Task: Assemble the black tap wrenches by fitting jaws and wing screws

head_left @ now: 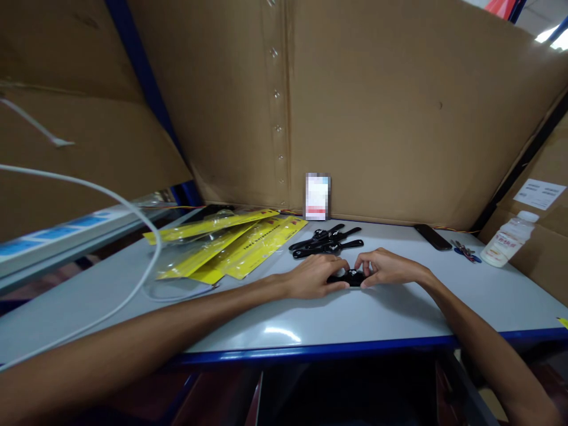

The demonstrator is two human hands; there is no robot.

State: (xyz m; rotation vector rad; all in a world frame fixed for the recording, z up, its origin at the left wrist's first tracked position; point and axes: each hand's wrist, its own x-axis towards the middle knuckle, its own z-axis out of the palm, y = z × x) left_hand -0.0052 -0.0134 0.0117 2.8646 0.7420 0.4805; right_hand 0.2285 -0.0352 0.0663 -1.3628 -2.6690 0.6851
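Note:
On the table in front of me lies a black long-handled tool (354, 277) with a shiny metal fitting at its middle; it looks like a spokeshave. My left hand (315, 276) grips its left end, fingers curled over the top and thumb along the near side. The right end is pinched between the thumb and fingers of my right hand (390, 267). My fingers cover both ends of the tool. Just beyond my hands is a loose pile of several similar black tools (328, 241).
Yellow cards in clear plastic packaging (248, 251) lie at the left. A white cable (151, 248) loops in front of a power strip (66, 228). A lit phone (316, 198) leans on the cardboard wall (377, 118). Right: a dark phone (432, 236), scissors (465, 251), a bottle (508, 239).

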